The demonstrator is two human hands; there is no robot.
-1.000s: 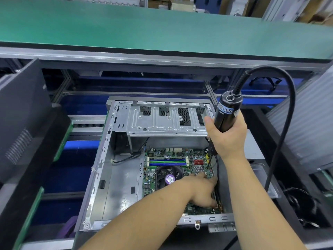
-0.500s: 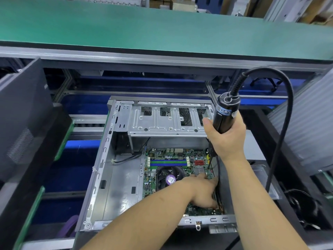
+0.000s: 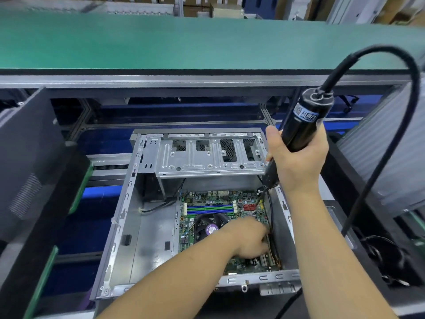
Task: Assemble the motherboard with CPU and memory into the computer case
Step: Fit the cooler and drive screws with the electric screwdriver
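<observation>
While the right hand (image 3: pixel 296 162) is gripping the black electric screwdriver (image 3: pixel 301 125) at the right of the frame, fingers wrapped around its barrel, the tool's bit is pointing down toward the upper right corner of the motherboard (image 3: pixel 220 224). Its black cable (image 3: pixel 391 125) is arching up and over to the right edge. Lower down, the left hand (image 3: pixel 250 238) is resting on the board's right side, fingers bent down against it near the case wall; whether it is pinching anything I cannot tell. That green motherboard is lying flat inside the open computer case (image 3: pixel 147 238) at centre frame, with blue and green memory slots (image 3: pixel 210 209) toward the top and the round CPU fan (image 3: pixel 210 226) just below them, partly hidden by the left hand. A metal drive cage (image 3: pixel 207 157) is spanning the case's upper end. Beyond, a green conveyor belt (image 3: pixel 161 42) is crossing the top of the frame.
</observation>
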